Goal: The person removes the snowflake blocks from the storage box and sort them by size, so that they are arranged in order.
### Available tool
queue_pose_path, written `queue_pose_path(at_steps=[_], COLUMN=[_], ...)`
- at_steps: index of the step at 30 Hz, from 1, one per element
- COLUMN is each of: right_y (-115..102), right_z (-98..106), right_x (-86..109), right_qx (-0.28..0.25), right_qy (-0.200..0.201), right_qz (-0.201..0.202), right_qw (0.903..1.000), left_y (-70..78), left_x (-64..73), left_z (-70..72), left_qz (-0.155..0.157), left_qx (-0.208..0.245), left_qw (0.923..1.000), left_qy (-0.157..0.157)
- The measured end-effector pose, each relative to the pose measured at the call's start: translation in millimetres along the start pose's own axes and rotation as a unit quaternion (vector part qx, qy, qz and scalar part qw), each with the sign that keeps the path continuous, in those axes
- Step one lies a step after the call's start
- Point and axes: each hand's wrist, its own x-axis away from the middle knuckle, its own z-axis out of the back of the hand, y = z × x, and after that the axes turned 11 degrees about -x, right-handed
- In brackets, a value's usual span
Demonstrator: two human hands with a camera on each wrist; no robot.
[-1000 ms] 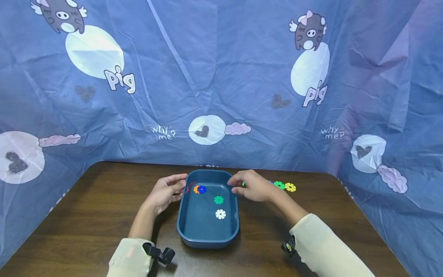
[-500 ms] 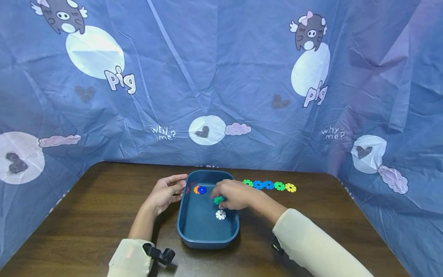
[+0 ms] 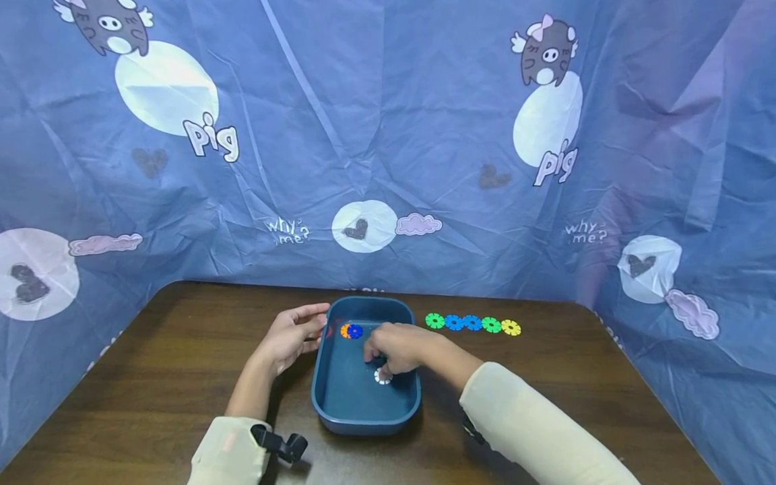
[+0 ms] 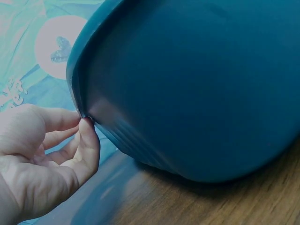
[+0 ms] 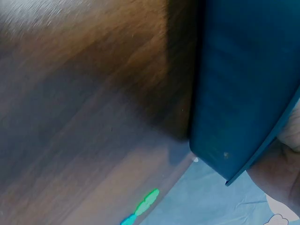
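A dark blue tray stands on the table. My left hand touches its left side near the far corner, fingers mostly straight; in the left wrist view its thumb and index fingertips meet right at the rim. My right hand reaches down inside over the right wall, fingers bent toward the floor. Its thumb overlaps a white snowflake building disc. A green disc lies mostly hidden under the fingers; I cannot tell whether the hand grips either disc. Near the far left, a blue disc overlaps an orange disc.
Right of the tray, a row of joined discs lies on the wooden table: green, blue, green and yellow. A blue patterned cloth hangs behind the table's far edge.
My right hand has moved left and down from the tray's right rim, baring the disc row. Its thumb now overlaps the white disc, which has shifted slightly left. My left hand stays in place.
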Motion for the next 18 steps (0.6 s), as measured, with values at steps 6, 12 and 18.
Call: queue_pose_path(at_steps=[6, 12, 18], right_y=[-3.8, -7.5, -6.9], right_z=[-1.5, -3.7, -2.9], right_x=[-5.2, -7.0, -7.3], right_qx=[-0.017, -0.050, -0.105], right_qy=[0.008, 0.013, -0.002], right_qz=[0.026, 0.036, 0.001], right_qw=[0.9995, 0.9980, 0.9944], left_y=[0.2, 0.0, 2.1], left_x=[0.7, 1.2, 2.0], left_z=[1.1, 1.0, 0.2], left_qz=[-0.006, -0.007, -0.007], left_qx=[-0.002, -0.001, -0.009], left_qw=[1.0000, 1.0000, 0.9999], left_qy=[-0.004, -0.002, -0.005])
